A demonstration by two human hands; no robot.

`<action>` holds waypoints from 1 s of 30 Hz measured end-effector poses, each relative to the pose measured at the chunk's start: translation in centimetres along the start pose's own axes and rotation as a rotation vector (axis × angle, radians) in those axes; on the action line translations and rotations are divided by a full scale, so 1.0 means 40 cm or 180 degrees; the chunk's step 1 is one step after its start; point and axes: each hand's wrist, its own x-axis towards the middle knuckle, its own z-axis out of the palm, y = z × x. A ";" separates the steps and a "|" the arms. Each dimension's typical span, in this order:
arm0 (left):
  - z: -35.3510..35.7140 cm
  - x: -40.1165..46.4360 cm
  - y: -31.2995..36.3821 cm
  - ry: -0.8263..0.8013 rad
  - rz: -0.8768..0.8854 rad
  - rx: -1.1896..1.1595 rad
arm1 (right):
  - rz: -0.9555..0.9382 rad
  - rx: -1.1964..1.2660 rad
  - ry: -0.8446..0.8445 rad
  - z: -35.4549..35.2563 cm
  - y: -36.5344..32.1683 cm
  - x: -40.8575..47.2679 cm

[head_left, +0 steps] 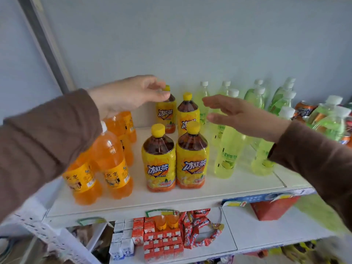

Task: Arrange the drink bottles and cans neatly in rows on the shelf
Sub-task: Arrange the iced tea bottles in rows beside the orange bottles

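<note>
Nearest you are your two brown sleeves (43,149), reaching in from either side over the white shelf (190,195); your left hand (131,96) is curled, thumb and fingertips gathered at the yellow cap of the back-left iced tea bottle (166,111), pinching it at the neck as far as the blur lets you see; your right hand (242,115) is flat and spread, fingers straight and pointing left, gripping nothing, hovering in front of the pale green bottles (227,151) and just beside the back-right iced tea bottle (187,113).

The four iced tea bottles stand upright in a two-by-two block at the middle of the shelf; the front pair (174,159) sit side by side, nearly touching; left of them the orange soda bottles (106,159) run in two rows from front to back, partly hidden by your left sleeve; the green ones stand in looser rows to the right; beyond them, at the far right, cans (302,110) lie jumbled among more bottles.
</note>
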 end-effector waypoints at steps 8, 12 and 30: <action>-0.058 0.255 -0.049 -0.0542 -0.0500 0.0761 | 0.0476 -0.0727 -0.0566 -0.160 0.028 0.188; -0.070 0.376 -0.117 -0.0628 -0.0840 0.1015 | 0.0768 -0.0768 -0.0910 -0.157 0.073 0.285; -0.020 0.641 -0.340 -0.0867 -0.0881 0.0973 | 0.1281 -0.0340 -0.0894 0.016 0.223 0.520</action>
